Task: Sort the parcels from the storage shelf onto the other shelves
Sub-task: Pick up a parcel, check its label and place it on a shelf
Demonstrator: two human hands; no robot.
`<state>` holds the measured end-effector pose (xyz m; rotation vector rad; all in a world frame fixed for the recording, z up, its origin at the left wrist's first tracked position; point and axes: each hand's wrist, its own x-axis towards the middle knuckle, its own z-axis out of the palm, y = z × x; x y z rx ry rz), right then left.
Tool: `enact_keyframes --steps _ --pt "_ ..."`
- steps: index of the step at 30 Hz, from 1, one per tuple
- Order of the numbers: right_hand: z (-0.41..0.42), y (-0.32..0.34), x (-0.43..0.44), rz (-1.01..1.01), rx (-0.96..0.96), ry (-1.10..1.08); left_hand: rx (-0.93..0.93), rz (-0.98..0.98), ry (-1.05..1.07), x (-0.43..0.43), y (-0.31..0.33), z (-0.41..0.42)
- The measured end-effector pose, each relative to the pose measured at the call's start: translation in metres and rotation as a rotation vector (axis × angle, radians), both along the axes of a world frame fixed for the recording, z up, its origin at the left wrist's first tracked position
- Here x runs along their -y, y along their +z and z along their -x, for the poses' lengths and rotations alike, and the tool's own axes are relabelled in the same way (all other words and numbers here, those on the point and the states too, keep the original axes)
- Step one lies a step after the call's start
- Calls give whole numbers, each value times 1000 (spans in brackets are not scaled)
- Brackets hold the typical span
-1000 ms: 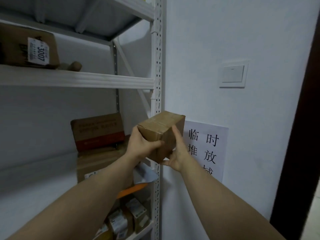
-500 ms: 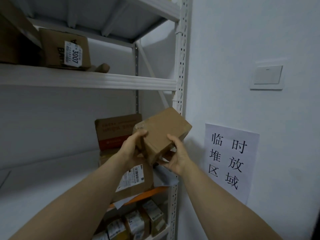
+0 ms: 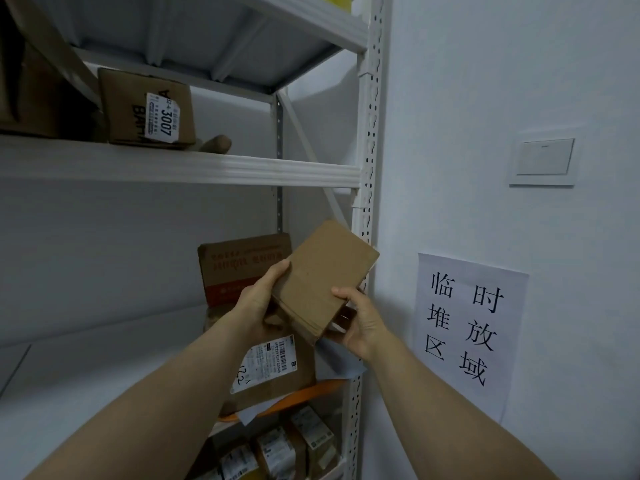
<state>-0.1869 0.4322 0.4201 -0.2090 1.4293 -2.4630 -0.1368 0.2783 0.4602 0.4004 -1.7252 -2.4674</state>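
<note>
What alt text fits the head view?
The left hand and right hand hold a small cardboard box tilted before a white shelf rack. Labelled parcels sit in it; a paper sign hangs on the wall at right.

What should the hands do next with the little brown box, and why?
Probably turn the box over to find its label. The left hand and right hand hold it tilted, and the side showing is bare, while the parcel on the upper shelf wears a numbered sticker.
</note>
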Motion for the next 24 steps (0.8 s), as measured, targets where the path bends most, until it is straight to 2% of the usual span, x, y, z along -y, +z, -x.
enact_keyframes --steps 6,12,16,17,24 --pt "-1 -3 3 42 -16 52 2 7 45 8 -1 -2" --pt "0 -2 4 36 -42 16 20 -25 -68 15 2 -6" --pt "1 -5 1 -89 -71 -1 -166 238 144 12 6 -6" --pt "2 -7 0 -122 -80 4 -200 256 144 10 8 -9" --pt "7 -20 -16 -157 19 38 -237 115 -27 -4 16 -18"
